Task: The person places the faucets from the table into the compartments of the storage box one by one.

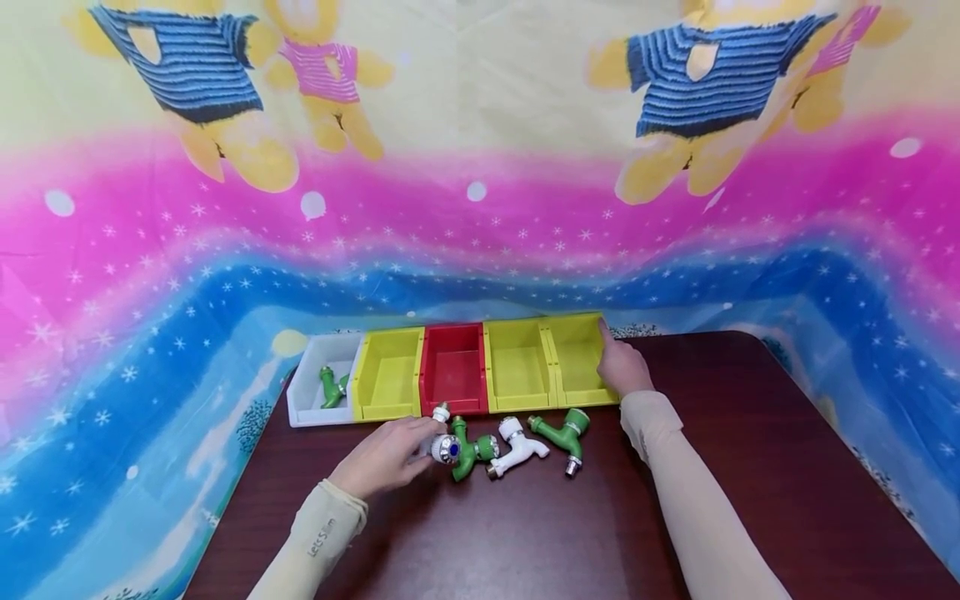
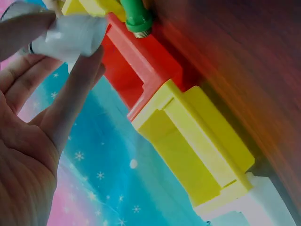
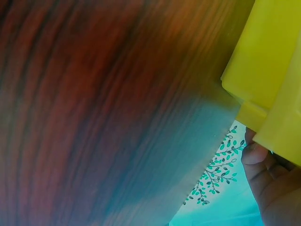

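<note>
My left hand (image 1: 393,457) holds a white tap (image 1: 446,448) with a blue-dotted knob just in front of the bins; in the left wrist view the thumb and fingers are around the white tap (image 2: 70,35). Beside it on the table lie a green tap (image 1: 467,454), a white tap (image 1: 517,448) and another green tap (image 1: 564,435). My right hand (image 1: 626,367) grips the outer side of the rightmost yellow bin (image 1: 581,400). In the right wrist view the thumb shows under the rim of the yellow bin (image 3: 263,56); the other fingers are partly hidden.
The bins stand joined in a row: a white bin (image 1: 322,415) with a green tap (image 1: 330,387) inside, a yellow bin (image 1: 390,410), a red bin (image 1: 453,407) and two more yellow ones. Behind the dark wooden table (image 1: 510,542) hangs a patterned cloth (image 1: 480,217).
</note>
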Available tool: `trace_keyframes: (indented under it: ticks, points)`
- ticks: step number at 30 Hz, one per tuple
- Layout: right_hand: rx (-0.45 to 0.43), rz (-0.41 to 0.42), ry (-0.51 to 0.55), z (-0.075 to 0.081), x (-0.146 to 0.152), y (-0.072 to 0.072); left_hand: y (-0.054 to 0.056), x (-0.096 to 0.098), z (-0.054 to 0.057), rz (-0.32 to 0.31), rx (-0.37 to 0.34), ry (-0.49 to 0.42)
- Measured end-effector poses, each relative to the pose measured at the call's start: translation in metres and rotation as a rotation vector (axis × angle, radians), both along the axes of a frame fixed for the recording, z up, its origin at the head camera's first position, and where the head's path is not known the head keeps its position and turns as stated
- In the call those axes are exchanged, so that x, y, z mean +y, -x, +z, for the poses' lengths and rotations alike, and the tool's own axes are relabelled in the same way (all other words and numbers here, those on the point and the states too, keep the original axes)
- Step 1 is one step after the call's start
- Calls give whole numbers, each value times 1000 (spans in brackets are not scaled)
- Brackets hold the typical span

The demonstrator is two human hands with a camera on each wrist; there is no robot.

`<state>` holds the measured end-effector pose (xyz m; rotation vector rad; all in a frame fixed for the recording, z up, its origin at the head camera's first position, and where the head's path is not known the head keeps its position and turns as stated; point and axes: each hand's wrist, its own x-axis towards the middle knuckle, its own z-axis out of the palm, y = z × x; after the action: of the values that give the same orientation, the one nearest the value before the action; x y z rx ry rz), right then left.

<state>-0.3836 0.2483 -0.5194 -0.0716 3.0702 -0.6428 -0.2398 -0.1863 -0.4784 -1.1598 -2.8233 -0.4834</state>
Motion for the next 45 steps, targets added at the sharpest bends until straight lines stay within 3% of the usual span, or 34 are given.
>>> trace_keyframes:
  ticks: [6, 15, 21, 26, 30, 37, 45]
  points:
    - [-2, -4, 11, -2, 1, -1, 0, 2, 2, -4, 7, 11]
    - [-6, -10, 29, -1, 1, -1, 3, 1, 5, 67, 234, 45]
    - [10, -9, 35, 0, 0, -2, 11, -1, 9, 117, 299, 30]
    - [36, 3, 29, -4, 1, 0, 23, -4, 11, 114, 364, 20]
    - [43, 9, 29, -7, 1, 2, 33, -8, 11, 142, 354, 29]
    - [32, 11, 18, -7, 2, 4, 48, -15, 14, 263, 283, 53]
    - [28, 7, 24, -4, 1, 2, 66, -23, 10, 333, 252, 31]
